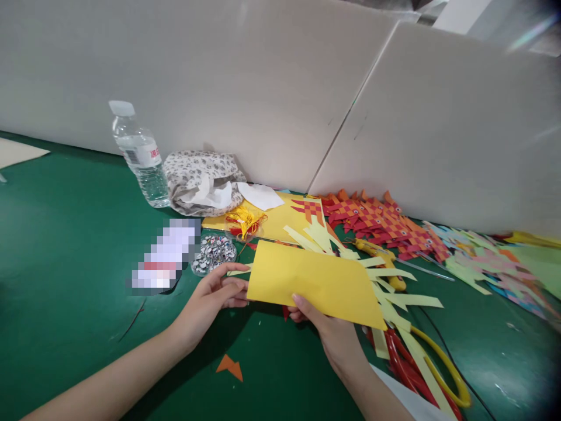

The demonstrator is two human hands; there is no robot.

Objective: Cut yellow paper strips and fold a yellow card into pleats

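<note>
A rectangular sheet of yellow paper (pixel 311 280) is held tilted above the green table. My right hand (pixel 324 321) grips its lower edge, thumb on top and fingers underneath. At the left edge, my left hand (pixel 221 289) has its bent fingers closed around the paper's corner; some fingertips are partly hidden. Pale yellow paper strips (pixel 398 298) spread out behind and to the right of the sheet. Just beyond my left hand sits a clear dish of googly eyes (pixel 214 252). An orange paper scrap (pixel 230 367) lies on the table below.
Woven red-and-orange paper fish (pixel 372 219) lie along the wall, beside pastel paper pieces (pixel 486 257). A yellow glue gun (pixel 381 257) and red-and-yellow-handled scissors (pixel 456 386) are at right. A water bottle (pixel 142 158), cloth tissue pouch (pixel 201 175) and yellow tassels (pixel 245 221) stand farther back.
</note>
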